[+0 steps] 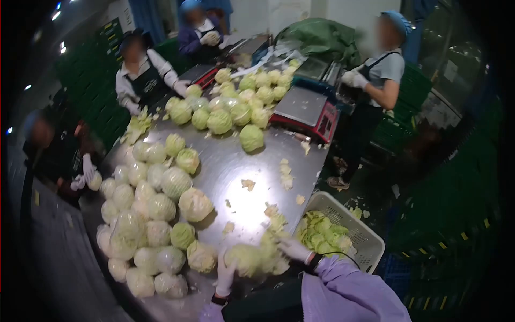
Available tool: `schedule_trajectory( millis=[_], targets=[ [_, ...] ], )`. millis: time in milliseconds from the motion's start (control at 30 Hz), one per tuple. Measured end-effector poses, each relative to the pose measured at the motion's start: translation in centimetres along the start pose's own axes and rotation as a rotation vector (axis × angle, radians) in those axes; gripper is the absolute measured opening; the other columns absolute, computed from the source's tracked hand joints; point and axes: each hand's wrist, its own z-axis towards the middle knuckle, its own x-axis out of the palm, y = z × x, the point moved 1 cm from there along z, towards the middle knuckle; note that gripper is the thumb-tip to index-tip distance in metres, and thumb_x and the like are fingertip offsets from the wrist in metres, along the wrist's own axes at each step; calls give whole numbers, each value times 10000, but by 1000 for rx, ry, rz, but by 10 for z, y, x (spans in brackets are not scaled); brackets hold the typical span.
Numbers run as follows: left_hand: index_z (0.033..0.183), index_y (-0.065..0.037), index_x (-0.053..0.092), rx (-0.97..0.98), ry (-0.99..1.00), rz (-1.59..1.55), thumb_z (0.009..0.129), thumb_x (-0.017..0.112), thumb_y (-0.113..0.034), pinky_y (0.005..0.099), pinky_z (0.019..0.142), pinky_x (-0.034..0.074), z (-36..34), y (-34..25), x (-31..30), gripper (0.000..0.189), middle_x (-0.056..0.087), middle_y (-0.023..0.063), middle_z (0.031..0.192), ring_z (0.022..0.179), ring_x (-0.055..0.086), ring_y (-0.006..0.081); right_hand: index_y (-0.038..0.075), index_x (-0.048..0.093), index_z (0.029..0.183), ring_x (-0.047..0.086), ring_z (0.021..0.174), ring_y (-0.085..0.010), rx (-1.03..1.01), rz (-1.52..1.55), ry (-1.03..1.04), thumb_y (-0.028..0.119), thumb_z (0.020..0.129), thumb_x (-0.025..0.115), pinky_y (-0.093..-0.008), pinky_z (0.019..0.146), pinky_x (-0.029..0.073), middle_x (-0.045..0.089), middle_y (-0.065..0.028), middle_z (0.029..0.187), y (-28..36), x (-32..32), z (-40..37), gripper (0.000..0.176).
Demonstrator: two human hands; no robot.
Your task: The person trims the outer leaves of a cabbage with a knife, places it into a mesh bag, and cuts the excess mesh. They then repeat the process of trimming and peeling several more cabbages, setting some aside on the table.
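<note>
A pale green cabbage (244, 260) rests on the metal table close to my body. My left hand (225, 272), in a white glove, is curved around the cabbage's left side with the thumb over it. On the other side, my gloved right hand (294, 249) grips loose outer leaves (270, 243) at the cabbage's right; these are smeared by motion. Just left of my left hand sits another cabbage (201, 256) with its leaves on. Leaf scraps (276, 219) lie on the table ahead of my right hand.
Many cabbages, several in clear wrap (159, 234), crowd the table's left side. A white crate (370, 236) of leaves stands to the right. A red-edged scale (306, 110) and more cabbages (220, 121) are further off. Several people in aprons stand around the table (236, 182).
</note>
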Motion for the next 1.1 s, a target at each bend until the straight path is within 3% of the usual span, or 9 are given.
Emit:
schedule_trajectory(
  millis=[33,200,267,333,633,733,800,933,1100],
  targets=[
    [1351,-10,414,-112,55,-321,947,505,-389,359,1039,361,0,3,5,562,473,152,1340,1223,456,271,90,612,1132,650,799,-239,372,436,10,171,907,495,-356,706,520,662,-129,932,-12,-57,0,266],
    [1419,-46,318,-302,135,-829,965,278,-563,490,1055,374,6,-29,41,690,403,172,1412,1292,421,317,32,603,1130,617,669,-114,-105,-529,-505,153,922,533,-257,565,503,639,-69,830,-48,-99,-8,250],
    [1430,-60,300,-337,144,-905,948,274,-595,504,1050,374,7,-25,49,721,375,173,1430,1294,417,330,30,538,1229,631,720,-134,384,345,-77,174,912,570,-266,576,500,649,-98,996,28,-103,-6,349],
    [1442,-74,282,-385,165,-972,932,270,-626,518,1044,374,5,-27,53,752,347,174,1449,1296,412,342,42,441,1351,621,718,-90,379,664,112,206,894,634,-226,514,472,621,-103,1099,57,-76,-2,523],
    [1413,-83,333,-832,190,-579,907,274,-659,453,938,440,-6,-8,30,769,429,174,1371,1193,497,330,0,452,1347,554,1034,-125,220,673,268,180,793,758,-263,901,457,599,-80,1171,77,-39,42,658],
    [1413,-54,315,-764,178,-249,897,456,-592,420,911,459,-8,6,15,759,435,188,1355,1161,515,319,1,484,1321,553,1020,-120,103,619,245,158,783,765,-264,896,458,610,-78,1151,68,-41,53,627],
    [1427,-16,271,-72,-115,319,836,660,-459,387,895,473,-4,15,12,835,397,211,1375,1157,515,313,6,512,1298,556,1008,-115,37,561,201,168,787,760,-265,894,458,623,-72,1123,64,-40,60,591],
    [1452,4,210,415,-36,917,721,804,-319,411,1055,345,21,-30,31,996,334,218,1408,1288,378,357,53,464,1364,543,775,-45,-70,475,195,196,842,710,-191,658,463,619,-8,1048,54,-33,73,595],
    [1453,6,211,276,59,749,659,838,-348,421,1101,271,36,-23,23,1072,342,235,1398,1314,338,363,44,531,1287,551,601,-42,312,894,155,182,922,592,-180,518,448,639,-24,915,55,-41,75,395]
  ],
)
